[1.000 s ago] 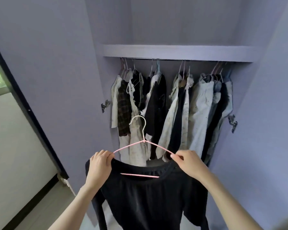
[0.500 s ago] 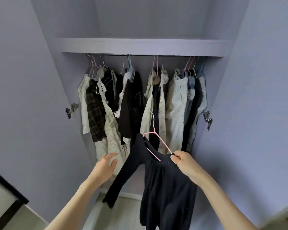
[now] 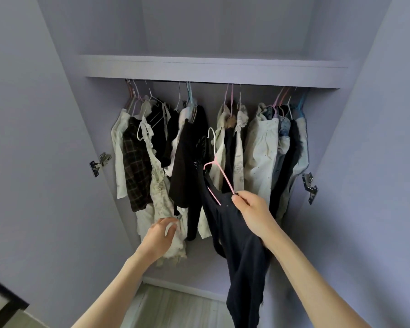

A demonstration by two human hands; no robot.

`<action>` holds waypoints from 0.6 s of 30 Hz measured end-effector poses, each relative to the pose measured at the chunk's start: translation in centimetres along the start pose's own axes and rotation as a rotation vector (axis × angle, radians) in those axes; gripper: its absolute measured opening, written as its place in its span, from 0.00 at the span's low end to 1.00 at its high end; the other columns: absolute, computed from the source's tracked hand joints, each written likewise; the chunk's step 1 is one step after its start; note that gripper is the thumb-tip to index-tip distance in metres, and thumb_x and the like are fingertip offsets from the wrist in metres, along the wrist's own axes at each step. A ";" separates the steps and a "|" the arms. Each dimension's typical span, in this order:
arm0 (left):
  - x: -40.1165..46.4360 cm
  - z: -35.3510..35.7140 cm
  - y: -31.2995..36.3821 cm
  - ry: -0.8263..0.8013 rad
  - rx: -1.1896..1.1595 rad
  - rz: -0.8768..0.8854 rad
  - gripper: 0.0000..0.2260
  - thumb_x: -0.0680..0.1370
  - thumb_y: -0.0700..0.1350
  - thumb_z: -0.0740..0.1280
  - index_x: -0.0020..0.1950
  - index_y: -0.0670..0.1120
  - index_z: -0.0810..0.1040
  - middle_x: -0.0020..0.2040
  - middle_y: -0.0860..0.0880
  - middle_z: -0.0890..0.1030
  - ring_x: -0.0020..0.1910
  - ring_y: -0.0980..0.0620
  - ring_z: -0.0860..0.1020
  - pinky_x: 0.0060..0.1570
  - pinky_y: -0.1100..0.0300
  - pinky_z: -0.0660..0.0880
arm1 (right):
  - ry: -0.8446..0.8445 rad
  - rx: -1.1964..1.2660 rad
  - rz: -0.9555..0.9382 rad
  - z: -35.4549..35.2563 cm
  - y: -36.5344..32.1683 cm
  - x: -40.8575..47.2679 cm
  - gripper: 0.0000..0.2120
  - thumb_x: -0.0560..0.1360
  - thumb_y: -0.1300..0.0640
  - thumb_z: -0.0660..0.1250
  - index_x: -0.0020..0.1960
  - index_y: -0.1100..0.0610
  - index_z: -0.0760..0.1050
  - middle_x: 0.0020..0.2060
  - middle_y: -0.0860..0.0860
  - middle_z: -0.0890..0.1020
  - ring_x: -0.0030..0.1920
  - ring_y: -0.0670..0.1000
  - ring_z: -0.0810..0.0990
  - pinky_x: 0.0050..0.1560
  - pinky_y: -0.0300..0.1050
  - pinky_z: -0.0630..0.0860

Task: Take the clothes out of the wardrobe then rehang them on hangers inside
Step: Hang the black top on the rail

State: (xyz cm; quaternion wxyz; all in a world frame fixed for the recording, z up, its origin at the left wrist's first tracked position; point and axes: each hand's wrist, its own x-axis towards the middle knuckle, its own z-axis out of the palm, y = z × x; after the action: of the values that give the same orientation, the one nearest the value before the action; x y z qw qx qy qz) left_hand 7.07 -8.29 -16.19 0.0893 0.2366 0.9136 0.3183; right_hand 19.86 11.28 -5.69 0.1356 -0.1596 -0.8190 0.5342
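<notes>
Clothes (image 3: 260,157) on hangers fill the open wardrobe (image 3: 211,67) across the middle of the frame, packed side by side on a rail that runs just under a pale lilac shelf. At center right, the person's right hand (image 3: 251,211) pinches the lower corner of a pink wire hanger (image 3: 219,170) between thumb and curled fingers; a black top (image 3: 237,252) hangs from that hanger, draping down toward the bottom of the frame in front of the hanging row. The hanger's white hook points up, below the rail and not caught on it. At lower center left, the left hand (image 3: 160,235) reaches forward with fingers loosely spread and relaxed, its fingertips touching the hem of a cream floral dress (image 3: 161,192) that hangs in the left part of the row; it grips nothing. Just left of the dress hangs a dark plaid shirt (image 3: 135,166), and a pale spotted garment (image 3: 258,162) hangs right of center. 2 metal door hinges show, 1 on the left side panel (image 3: 100,163) at middle left and 1 on the right side panel (image 3: 309,187) at middle right. Light wood flooring (image 3: 175,306) shows at the bottom center, below the wardrobe's base.
</notes>
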 end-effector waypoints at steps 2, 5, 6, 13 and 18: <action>0.9 -0.6 -0.5 0.027 -0.015 -0.003 0.14 0.82 0.44 0.55 0.67 0.47 0.71 0.67 0.46 0.70 0.66 0.47 0.68 0.58 0.62 0.64 | 0.036 0.044 -0.003 0.6 -0.3 1.3 0.11 0.80 0.58 0.56 0.42 0.62 0.72 0.27 0.49 0.65 0.25 0.44 0.60 0.23 0.32 0.57; 2.8 -1.2 -1.5 0.037 -0.041 0.006 0.14 0.82 0.43 0.55 0.66 0.47 0.71 0.68 0.46 0.69 0.66 0.47 0.68 0.58 0.63 0.64 | 0.103 0.072 -0.001 1.7 -0.2 3.2 0.14 0.80 0.59 0.56 0.36 0.56 0.68 0.26 0.47 0.65 0.24 0.42 0.60 0.23 0.32 0.59; 3.6 -1.4 -1.7 0.035 -0.039 0.011 0.14 0.82 0.43 0.55 0.67 0.46 0.71 0.68 0.46 0.69 0.66 0.46 0.68 0.59 0.61 0.64 | 0.128 0.068 0.005 2.0 -0.1 3.9 0.13 0.80 0.58 0.56 0.37 0.54 0.68 0.27 0.47 0.65 0.24 0.42 0.61 0.23 0.31 0.60; 11.6 -3.4 -2.9 0.080 -0.031 0.106 0.16 0.81 0.42 0.57 0.69 0.44 0.68 0.70 0.46 0.66 0.68 0.48 0.65 0.65 0.58 0.62 | 0.259 0.026 -0.016 3.9 -0.5 10.0 0.12 0.80 0.59 0.56 0.39 0.59 0.70 0.29 0.49 0.65 0.28 0.44 0.61 0.27 0.31 0.62; 18.7 -6.5 -2.2 0.148 -0.070 0.163 0.24 0.81 0.43 0.59 0.75 0.46 0.56 0.76 0.44 0.53 0.75 0.47 0.50 0.73 0.52 0.53 | 0.322 -0.051 0.004 6.9 -0.2 14.4 0.09 0.80 0.57 0.57 0.43 0.57 0.72 0.29 0.46 0.68 0.30 0.44 0.65 0.35 0.40 0.64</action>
State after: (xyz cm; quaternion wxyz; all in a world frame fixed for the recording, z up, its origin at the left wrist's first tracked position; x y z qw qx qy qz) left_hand -12.13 -4.11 -12.73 0.0036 0.2827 0.8838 0.3728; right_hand 4.01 11.36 -7.49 0.2600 -0.2484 -0.7997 0.4809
